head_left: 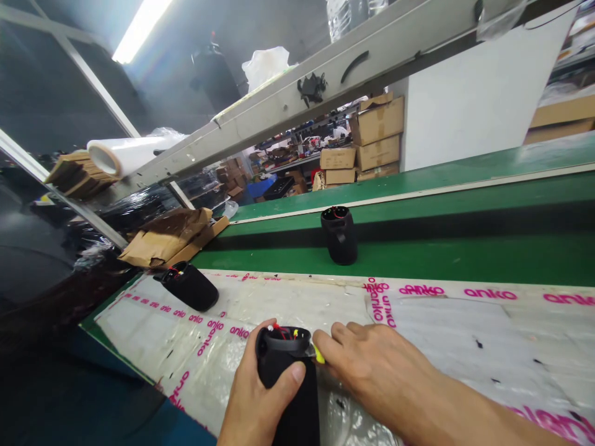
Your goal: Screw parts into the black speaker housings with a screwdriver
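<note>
My left hand (264, 396) is wrapped round a black cylindrical speaker housing (297, 409), its thumb across the front. The housing's open top faces up, with red wires and small white and yellow connectors showing inside. At the right side of its rim, my right hand (367, 365) grips a yellow utility knife (318, 354). A short stretch of its blade touches or nearly touches the rim; most of the knife is hidden in the fingers. A similar housing (193, 288) lies tilted on the left of the covered bench. Another housing (340, 238) stands upright on the green surface behind.
Plastic sheeting (297, 297) with pink lettering covers the bench, dotted with small black scraps. Flattened brown cardboard (170, 238) lies at the back left. A grey beam (279, 105) crosses overhead, near a white film roll (130, 153). Cardboard boxes (379, 133) are stacked beyond the bench.
</note>
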`<state>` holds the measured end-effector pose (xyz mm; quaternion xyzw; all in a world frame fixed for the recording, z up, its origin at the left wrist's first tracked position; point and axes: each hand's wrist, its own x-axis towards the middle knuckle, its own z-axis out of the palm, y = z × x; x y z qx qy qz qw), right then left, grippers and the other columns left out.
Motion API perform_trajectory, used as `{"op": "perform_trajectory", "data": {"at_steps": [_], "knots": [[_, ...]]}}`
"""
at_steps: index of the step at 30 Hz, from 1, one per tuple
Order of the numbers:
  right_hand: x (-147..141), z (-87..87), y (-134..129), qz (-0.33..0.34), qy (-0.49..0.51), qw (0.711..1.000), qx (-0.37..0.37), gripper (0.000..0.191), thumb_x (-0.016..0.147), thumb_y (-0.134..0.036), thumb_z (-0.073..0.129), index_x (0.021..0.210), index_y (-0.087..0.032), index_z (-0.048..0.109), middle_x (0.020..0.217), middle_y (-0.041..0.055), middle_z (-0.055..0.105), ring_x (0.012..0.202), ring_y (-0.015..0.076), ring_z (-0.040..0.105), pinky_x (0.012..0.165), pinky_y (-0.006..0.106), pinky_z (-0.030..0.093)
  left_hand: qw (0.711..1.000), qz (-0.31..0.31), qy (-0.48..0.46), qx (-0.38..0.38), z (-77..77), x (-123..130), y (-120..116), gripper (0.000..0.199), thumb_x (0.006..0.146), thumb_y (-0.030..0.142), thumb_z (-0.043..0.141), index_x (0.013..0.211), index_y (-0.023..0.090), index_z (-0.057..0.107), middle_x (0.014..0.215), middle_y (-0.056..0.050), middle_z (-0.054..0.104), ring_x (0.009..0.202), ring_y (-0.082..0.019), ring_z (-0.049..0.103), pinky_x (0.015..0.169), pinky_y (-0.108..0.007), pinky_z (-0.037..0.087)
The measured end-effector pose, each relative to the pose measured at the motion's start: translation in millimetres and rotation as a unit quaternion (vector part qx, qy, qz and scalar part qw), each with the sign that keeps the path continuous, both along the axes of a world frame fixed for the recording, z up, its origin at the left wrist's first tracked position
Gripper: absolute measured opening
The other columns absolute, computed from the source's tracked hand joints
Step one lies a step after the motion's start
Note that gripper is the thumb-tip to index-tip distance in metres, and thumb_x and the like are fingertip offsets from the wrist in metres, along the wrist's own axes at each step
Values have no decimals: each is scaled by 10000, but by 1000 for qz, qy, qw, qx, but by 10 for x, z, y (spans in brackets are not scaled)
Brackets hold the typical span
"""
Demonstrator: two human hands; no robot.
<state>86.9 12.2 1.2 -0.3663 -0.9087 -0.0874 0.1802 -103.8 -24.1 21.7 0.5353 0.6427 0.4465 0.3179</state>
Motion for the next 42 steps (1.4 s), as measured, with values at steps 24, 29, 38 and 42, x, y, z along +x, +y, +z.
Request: {"op": "perform_trajectory", "data": {"at_steps": [24, 29, 38, 42], "knots": [[16, -40, 3, 12, 24, 999, -31, 317, 821, -78, 634, 957, -240, 397, 757, -21, 560, 538, 208, 534, 455, 365, 107, 996, 32, 76, -28, 36, 76, -45, 738, 669, 547, 723, 1293, 246, 468, 1132, -26, 724, 1127, -263, 633, 918, -335, 494], [-36, -88, 16, 19, 51, 998, -40, 260, 900, -163, 650, 965, -235, 409, 762, -23, 571, 541, 205, 532, 463, 364, 121, 998, 30, 41, -24, -23, 20, -27, 770, 631, 586, 744, 1269, 235, 493, 1120, -26, 730, 1057, -245, 666, 881, -289, 524], [-70, -131, 74, 39, 57, 997, -21, 259, 872, -114, 632, 1003, -205, 427, 811, -9, 581, 613, 193, 544, 479, 356, 183, 997, 48, 65, -11, -86, -53, 52, 743, 618, 619, 728, 1210, 202, 562, 1118, -66, 716, 1108, -295, 640, 941, -364, 499], [-42, -50, 29, 48, 42, 998, 4, 272, 821, -53, 591, 999, -192, 439, 802, 5, 565, 621, 198, 536, 482, 350, 192, 996, 53, 69, -18, -57, -40, 8, 761, 629, 621, 714, 1248, 217, 531, 1152, -60, 708, 1120, -291, 637, 917, -359, 506]]}}
